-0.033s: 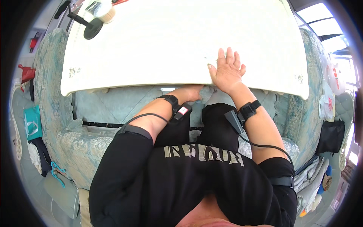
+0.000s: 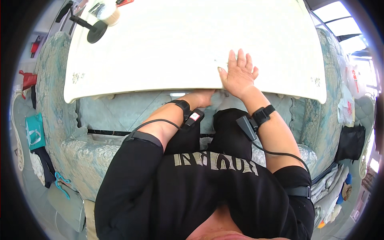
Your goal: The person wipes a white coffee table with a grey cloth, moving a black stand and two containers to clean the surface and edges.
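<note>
My right hand (image 2: 239, 78) is over the near part of the white table (image 2: 160, 48), right of its middle, with fingers spread and nothing in them. Its wrist crosses the table's front edge. Beside the thumb there is a small faint mark on the tabletop. My left hand (image 2: 206, 97) reaches in under the front edge, above my knees. The edge hides its fingers, so what they touch or hold does not show. Black straps with small boxes and cables sit on both my forearms.
A black round-based stand (image 2: 97, 32) and a round tub (image 2: 109, 15) stand at the table's far left, near a red item (image 2: 125, 2). Patterned sofa covers (image 2: 54, 80) flank the table. A teal bag (image 2: 35, 131) hangs left; folded clothes (image 2: 330, 188) lie right.
</note>
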Motion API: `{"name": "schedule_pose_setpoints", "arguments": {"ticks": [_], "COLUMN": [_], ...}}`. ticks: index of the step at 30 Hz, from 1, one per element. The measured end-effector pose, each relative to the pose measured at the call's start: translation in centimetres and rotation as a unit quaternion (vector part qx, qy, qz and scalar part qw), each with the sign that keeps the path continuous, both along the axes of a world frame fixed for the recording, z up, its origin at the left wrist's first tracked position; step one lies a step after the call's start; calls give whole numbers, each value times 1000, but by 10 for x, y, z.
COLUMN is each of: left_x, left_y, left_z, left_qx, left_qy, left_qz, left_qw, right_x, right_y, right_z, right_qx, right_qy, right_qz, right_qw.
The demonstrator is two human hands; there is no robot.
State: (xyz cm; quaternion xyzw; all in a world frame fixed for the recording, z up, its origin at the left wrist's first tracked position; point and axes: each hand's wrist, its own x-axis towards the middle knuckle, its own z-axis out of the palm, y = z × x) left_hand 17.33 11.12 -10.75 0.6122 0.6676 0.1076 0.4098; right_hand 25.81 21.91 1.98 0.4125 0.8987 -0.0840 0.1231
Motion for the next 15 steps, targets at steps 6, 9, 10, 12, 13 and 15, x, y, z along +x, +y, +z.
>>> {"name": "schedule_pose_setpoints", "arguments": {"ticks": [6, 9, 10, 12, 13, 15], "left_x": [-14, -32, -41, -51, -51, -49], "left_y": [-6, -16, -24, -33, -37, -43], "left_z": [-8, 11, 14, 16, 14, 9], "left_qx": [5, -101, -101, -118, -119, -105], "left_qy": [63, 105, 111, 177, 181, 237], "left_qz": [69, 27, 28, -9, -9, -15], "left_qw": [996, 989, 988, 977, 976, 966], "right_x": [-3, 2, 1, 2, 1, 2], "right_y": [-2, 0, 0, 2, 1, 1], "right_z": [6, 4, 3, 3, 3, 5], "right_qx": [-21, -30, -32, -34, -38, -42], "right_qy": [24, 23, 28, 32, 32, 40], "right_qz": [10, 2, 6, 4, 6, 6], "right_qw": [999, 999, 999, 999, 999, 998]}}
